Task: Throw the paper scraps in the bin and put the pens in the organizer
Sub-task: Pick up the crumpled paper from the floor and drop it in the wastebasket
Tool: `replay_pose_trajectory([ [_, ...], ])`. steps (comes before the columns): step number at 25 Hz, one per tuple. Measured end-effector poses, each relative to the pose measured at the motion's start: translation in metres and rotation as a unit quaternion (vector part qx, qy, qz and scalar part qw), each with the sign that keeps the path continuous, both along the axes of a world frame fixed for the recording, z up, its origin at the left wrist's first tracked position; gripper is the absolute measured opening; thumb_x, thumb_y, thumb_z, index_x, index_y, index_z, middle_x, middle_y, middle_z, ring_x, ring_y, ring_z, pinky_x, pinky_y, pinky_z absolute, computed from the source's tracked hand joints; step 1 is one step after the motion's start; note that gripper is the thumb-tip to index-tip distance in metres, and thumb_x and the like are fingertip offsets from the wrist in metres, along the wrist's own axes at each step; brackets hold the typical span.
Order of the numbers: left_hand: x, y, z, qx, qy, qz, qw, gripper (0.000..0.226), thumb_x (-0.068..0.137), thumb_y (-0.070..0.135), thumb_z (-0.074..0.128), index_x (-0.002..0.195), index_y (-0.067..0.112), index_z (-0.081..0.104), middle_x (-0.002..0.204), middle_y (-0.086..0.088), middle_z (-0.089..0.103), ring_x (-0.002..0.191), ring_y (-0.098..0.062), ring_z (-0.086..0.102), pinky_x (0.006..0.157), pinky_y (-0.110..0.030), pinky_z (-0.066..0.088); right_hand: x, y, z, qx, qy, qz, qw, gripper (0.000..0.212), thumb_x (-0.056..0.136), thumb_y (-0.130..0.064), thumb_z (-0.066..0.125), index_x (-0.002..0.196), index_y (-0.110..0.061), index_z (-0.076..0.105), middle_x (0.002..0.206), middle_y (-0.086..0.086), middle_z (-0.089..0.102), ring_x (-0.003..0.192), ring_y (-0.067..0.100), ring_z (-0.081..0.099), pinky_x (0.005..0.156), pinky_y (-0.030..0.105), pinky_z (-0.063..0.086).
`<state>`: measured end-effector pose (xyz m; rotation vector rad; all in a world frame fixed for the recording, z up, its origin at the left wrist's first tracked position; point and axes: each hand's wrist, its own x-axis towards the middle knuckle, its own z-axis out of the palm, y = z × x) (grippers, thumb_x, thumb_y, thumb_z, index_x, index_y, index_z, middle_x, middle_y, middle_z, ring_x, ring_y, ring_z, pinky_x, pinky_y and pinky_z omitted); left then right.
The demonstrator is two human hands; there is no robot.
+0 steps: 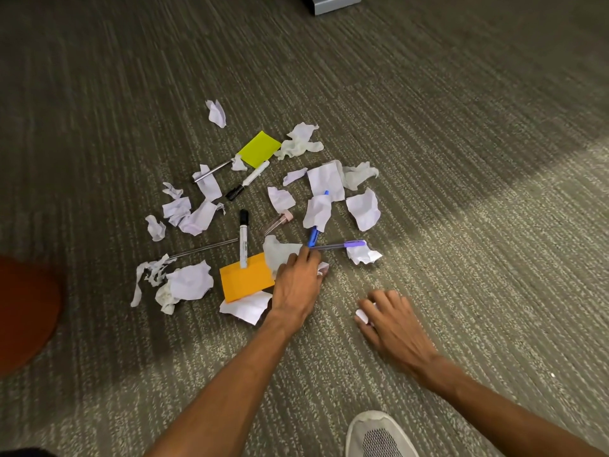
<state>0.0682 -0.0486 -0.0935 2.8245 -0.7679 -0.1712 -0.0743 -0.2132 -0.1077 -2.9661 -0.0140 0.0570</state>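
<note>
Several crumpled white paper scraps (326,181) lie scattered on the carpet, with a yellow-green sticky note (258,149) and an orange one (245,277). Pens lie among them: two black-capped white markers (244,240), a blue pen (314,234), a pink-capped pen (279,222), thin dark pens (204,249). My left hand (298,283) pinches the tip end of a purple pen (341,245) and also holds a small paper scrap (323,268) under its fingers. My right hand (390,319) presses down on a small white scrap (362,315) on the carpet.
A red-orange round object (23,311) sits at the left edge. A grey box corner (334,3) shows at the top. My white shoe (379,435) stands at the bottom. Grey striped carpet (461,159) spreads all around.
</note>
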Motion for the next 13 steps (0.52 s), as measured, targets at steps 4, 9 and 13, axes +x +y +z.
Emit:
replay_pose_trajectory([
  [4,-0.014,0.004,0.013,-0.079,0.010,0.006,0.997,0.021,0.095,0.025,0.056,0.113,0.014,0.050,0.100,-0.008,0.064,0.083,-0.025,0.060,0.070,-0.034,0.048,0.013,-0.012,0.010,0.115,-0.005,0.005,0.993,0.034,0.099,-0.035,0.032,0.109,-0.015,0.058,0.099,0.000,0.060,0.082,0.010,0.052,0.078,0.031,0.055],
  [9,-0.005,0.018,0.031,-0.157,0.042,0.095,0.982,0.022,0.093,0.019,0.059,0.110,0.016,0.045,0.087,-0.007,0.064,0.072,-0.022,0.057,0.056,-0.021,0.036,0.038,-0.015,0.024,0.130,-0.117,-0.012,0.985,0.030,0.091,-0.010,0.052,0.119,-0.008,0.062,0.113,0.010,0.065,0.092,0.022,0.065,0.079,0.023,0.045],
  [13,0.014,0.035,0.041,-0.185,0.041,0.116,0.975,0.043,0.094,0.002,0.057,0.132,0.015,0.043,0.114,-0.015,0.065,0.095,-0.029,0.066,0.071,-0.035,0.050,0.059,-0.009,0.029,0.155,-0.125,-0.072,0.977,0.037,0.090,-0.020,0.064,0.126,-0.022,0.053,0.108,0.006,0.056,0.080,0.014,0.053,0.065,0.017,0.035],
])
